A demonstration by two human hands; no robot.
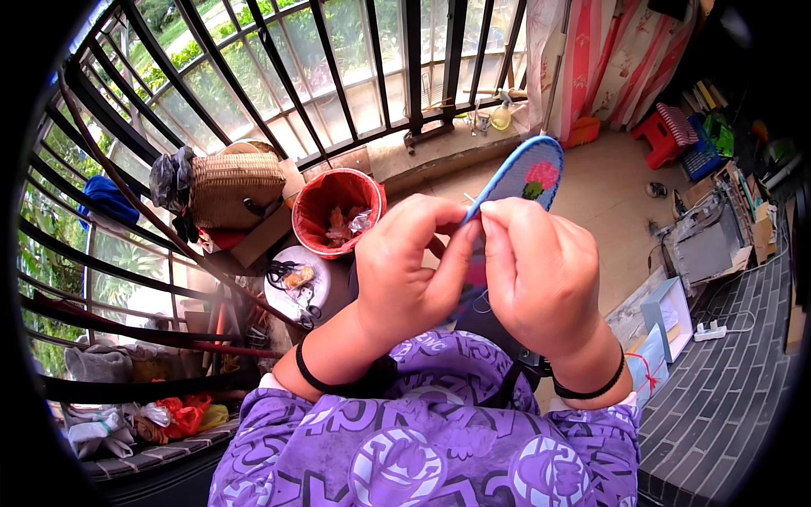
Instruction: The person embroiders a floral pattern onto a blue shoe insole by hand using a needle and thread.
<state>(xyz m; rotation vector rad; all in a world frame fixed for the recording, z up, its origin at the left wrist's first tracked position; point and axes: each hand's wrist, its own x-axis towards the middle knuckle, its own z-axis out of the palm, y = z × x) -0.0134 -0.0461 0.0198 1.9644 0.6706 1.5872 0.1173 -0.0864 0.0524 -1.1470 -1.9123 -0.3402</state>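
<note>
An embroidered shoe insole [507, 177] with a light blue bound edge is held upright in front of me. A pink flower and a green leaf are stitched on its grey mesh face. My left hand [412, 260] pinches the bound edge between thumb and forefinger. Against the same edge, my right hand [542, 272] has its thumb and fingertips pressed together, touching the left fingertips. A short white piece [469, 198] sticks out just above the left forefinger; whether it is thread or a needle I cannot tell. A thin loop of thread [481, 303] hangs below. The insole's lower part is mostly hidden by my hands.
Left of my hands are a red-lined bin [339, 212] with waste and a round white stool [296, 288] holding scissors and cords. A wicker basket [237, 190] stands by the black railing [317, 76]. To the right lie an open box [668, 320] and a power strip [709, 331].
</note>
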